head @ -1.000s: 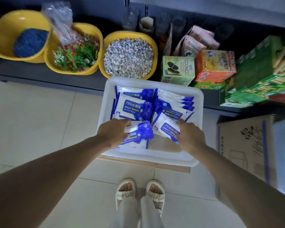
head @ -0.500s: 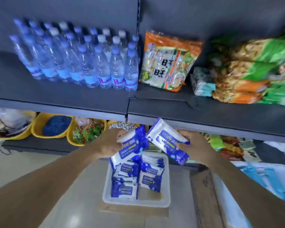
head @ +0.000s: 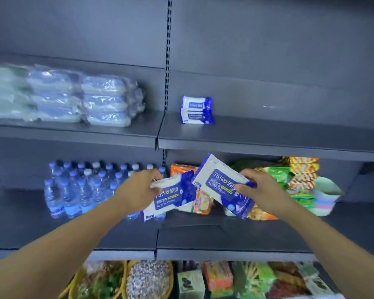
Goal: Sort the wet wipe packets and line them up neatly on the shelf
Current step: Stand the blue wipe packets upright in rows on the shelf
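Two flat, glossy blue-and-white wet wipe packets are held up in front of the shelves, one per hand: the left hand (head: pixel 138 192) grips the left packet (head: pixel 171 196) by its end, the right hand (head: pixel 260 190) pinches the right packet (head: pixel 221 184) along its edge. Above the hands, two like packets (head: pixel 197 110) stand stacked on the upper shelf (head: pixel 268 134). Left of them are soft, plastic-wrapped bundles (head: pixel 73 98).

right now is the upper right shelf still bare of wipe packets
No, a small stack of wipe packets already sits on the upper right shelf, near its left end.
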### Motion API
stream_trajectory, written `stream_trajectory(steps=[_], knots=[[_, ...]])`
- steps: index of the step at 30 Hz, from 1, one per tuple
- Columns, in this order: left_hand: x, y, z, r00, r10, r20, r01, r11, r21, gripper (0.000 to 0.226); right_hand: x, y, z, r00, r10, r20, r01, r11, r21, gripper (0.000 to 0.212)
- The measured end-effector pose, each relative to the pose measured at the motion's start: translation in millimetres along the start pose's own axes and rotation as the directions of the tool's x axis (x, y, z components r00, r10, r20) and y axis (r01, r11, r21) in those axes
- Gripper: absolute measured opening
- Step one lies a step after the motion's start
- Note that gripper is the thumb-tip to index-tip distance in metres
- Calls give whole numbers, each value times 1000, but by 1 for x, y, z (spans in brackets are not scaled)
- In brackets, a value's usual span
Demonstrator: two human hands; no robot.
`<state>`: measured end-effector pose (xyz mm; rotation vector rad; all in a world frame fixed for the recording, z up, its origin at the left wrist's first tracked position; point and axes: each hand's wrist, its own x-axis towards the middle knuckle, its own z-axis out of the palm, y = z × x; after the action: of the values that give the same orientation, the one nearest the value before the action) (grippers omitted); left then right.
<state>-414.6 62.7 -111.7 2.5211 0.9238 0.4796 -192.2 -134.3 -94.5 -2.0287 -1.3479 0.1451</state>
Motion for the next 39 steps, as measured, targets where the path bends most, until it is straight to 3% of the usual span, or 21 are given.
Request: stream_trajectory(steps=[3, 11, 17, 25, 31, 36, 39], knots=[[13, 21, -29, 997, 46, -57, -44, 998, 35, 8, 17, -16, -33, 994, -23, -105, 21, 1000, -18, 7], [71, 63, -77, 974, 66, -219, -65, 998, 11, 14, 91, -17, -92, 968, -61, -245, 31, 992, -124, 17], [137, 70, -83, 967, -46, -253, 57, 998, 38, 21, 183, 17, -108, 990, -19, -143, 10, 998, -60, 15], [211, 63, -85, 951, -168, -261, 160, 986, -54, 18, 314, 42, -84, 979, -162, 124, 164, 986, -7, 8], [238, 47, -87, 963, -220, -157, 187, 962, -202, 29, 372, 44, -46, 931, -270, 245, 284, 959, -23, 12], [254, 45, -86, 986, -163, -16, 153, 949, -276, 19, 393, 47, -32, 952, -247, 183, 281, 941, -190, 18], [268, 42, -85, 990, -124, 67, 139, 943, -303, 16, 397, 46, -27, 960, -232, 157, 256, 954, -157, 16]])
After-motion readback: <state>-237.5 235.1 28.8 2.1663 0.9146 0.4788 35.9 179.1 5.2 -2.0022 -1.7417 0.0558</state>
